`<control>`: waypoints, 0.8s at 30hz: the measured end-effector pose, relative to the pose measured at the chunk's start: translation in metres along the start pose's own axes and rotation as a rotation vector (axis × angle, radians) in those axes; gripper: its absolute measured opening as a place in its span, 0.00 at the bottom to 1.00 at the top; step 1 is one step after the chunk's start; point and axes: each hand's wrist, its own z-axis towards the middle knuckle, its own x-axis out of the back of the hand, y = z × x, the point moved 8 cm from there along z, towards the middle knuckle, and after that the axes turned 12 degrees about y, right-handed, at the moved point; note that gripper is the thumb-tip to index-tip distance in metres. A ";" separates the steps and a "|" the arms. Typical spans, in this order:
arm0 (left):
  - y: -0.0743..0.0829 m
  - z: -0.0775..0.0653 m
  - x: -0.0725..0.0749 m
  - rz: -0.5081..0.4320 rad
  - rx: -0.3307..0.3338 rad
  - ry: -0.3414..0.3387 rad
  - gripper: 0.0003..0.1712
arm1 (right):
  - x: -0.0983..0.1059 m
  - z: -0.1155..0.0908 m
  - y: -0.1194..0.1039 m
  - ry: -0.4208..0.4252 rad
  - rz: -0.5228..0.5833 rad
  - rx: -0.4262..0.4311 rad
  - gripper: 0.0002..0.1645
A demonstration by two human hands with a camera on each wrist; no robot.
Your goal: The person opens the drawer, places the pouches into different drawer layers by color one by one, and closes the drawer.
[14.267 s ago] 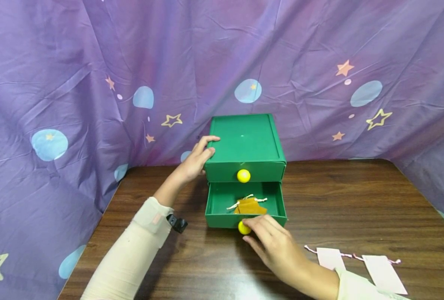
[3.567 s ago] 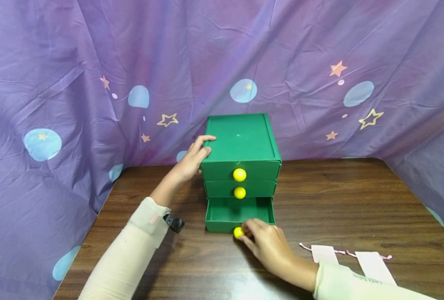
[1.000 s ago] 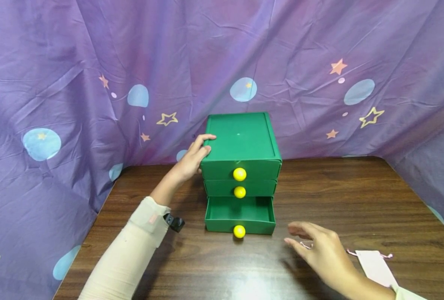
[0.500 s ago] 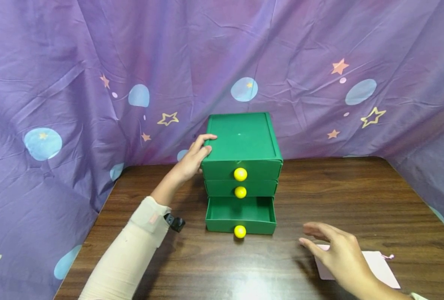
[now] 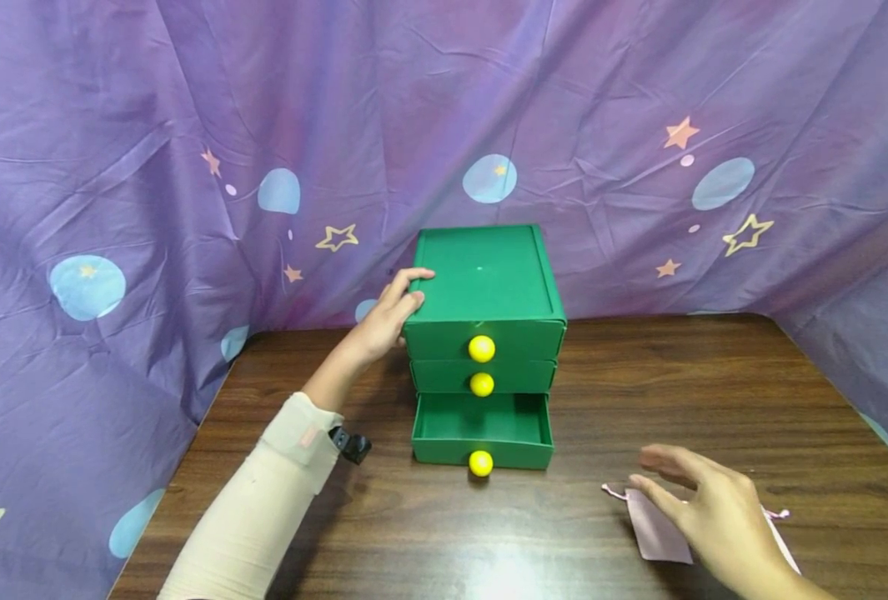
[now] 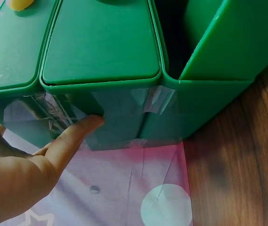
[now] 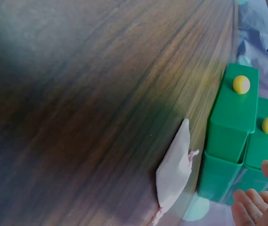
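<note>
A green three-drawer cabinet (image 5: pixel 484 271) with yellow knobs stands mid-table. Its bottom drawer (image 5: pixel 444 452) is pulled out, with nothing visible inside; the upper two are in. My left hand (image 5: pixel 383 325) rests on the cabinet's left side and top edge. The left wrist view has its thumb (image 6: pixel 82 132) against the side wall. My right hand (image 5: pixel 721 517) hovers, fingers spread apart and holding nothing, over two pale pink drawstring pouches. The left pouch (image 5: pixel 657 533) shows mostly beside the thumb. Most of the right pouch (image 5: pixel 784 544) is hidden behind the hand.
A brown wood-grain table (image 5: pixel 714 375) carries everything. Behind it and at both sides hangs a purple curtain (image 5: pixel 383 125) printed with stars and planets. A small black camera (image 5: pixel 352 446) sits on the left wrist.
Earlier the middle drawer, holding yellow-brown pouches, was out; it is now in and the bottom one out. My right hand released the bottom knob and moved right over the pink pouches.
</note>
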 end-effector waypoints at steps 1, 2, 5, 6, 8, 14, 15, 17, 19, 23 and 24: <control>0.000 0.000 0.000 0.002 -0.001 0.001 0.27 | 0.001 0.000 0.001 0.005 -0.004 0.003 0.28; 0.000 0.000 0.000 0.001 0.000 0.001 0.27 | 0.002 0.000 0.002 0.009 -0.006 0.001 0.28; 0.000 0.000 0.000 -0.007 0.005 0.002 0.27 | 0.006 -0.001 0.004 0.023 -0.013 -0.005 0.28; 0.000 0.000 0.000 -0.013 0.006 0.001 0.27 | 0.007 -0.001 0.005 0.025 -0.012 -0.015 0.28; 0.000 0.000 0.000 -0.014 0.004 0.002 0.27 | 0.009 -0.003 0.008 0.024 -0.002 -0.039 0.27; 0.001 0.001 0.000 0.001 -0.015 0.006 0.27 | 0.017 -0.006 0.019 0.031 -0.003 -0.093 0.26; 0.000 0.001 0.000 0.002 -0.016 0.006 0.27 | 0.018 -0.007 0.021 0.032 -0.005 -0.098 0.26; 0.000 0.001 -0.001 -0.001 -0.017 0.005 0.27 | 0.020 -0.008 0.025 0.032 -0.016 -0.110 0.26; 0.000 0.001 -0.001 -0.002 -0.014 0.005 0.27 | 0.022 -0.010 0.029 0.023 -0.028 -0.131 0.26; 0.001 0.000 -0.001 -0.011 -0.007 0.005 0.27 | 0.021 -0.016 0.037 -0.015 -0.034 -0.205 0.25; 0.001 0.000 0.000 -0.007 -0.007 0.006 0.27 | 0.021 -0.017 0.039 -0.024 -0.030 -0.222 0.25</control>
